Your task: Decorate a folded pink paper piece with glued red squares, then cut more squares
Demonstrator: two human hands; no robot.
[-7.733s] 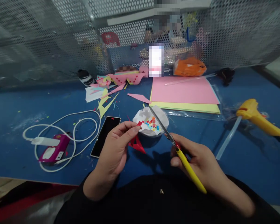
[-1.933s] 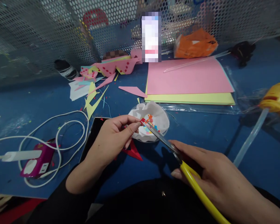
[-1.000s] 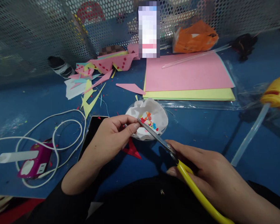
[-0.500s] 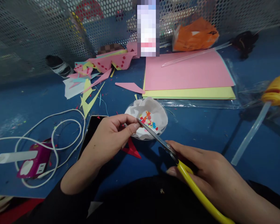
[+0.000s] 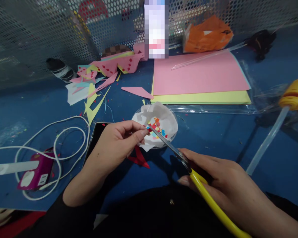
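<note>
My left hand [image 5: 115,145] is pinched shut on a tiny scrap of red paper at the rim of a small clear bowl [image 5: 172,114] lined with white tissue. Small coloured paper bits [image 5: 158,126] lie in the bowl. My right hand [image 5: 221,185] grips yellow-handled scissors [image 5: 188,172], whose blades reach up to my left fingertips over the bowl. A red paper offcut [image 5: 139,158] lies on the blue table under my left hand.
A black phone [image 5: 95,140] lies left of my hand, beside a white cable [image 5: 64,132] and a magenta device [image 5: 36,173]. Pink and yellow sheets [image 5: 198,79] lie behind the bowl. A yellow glue gun [image 5: 294,96] is at right. Paper scraps [image 5: 96,86] lie by the mesh wall.
The red strip in my left fingers has become shorter with each cut. The scissor blades stay at my fingertips over the bowl. The view has moved closer and lower.
</note>
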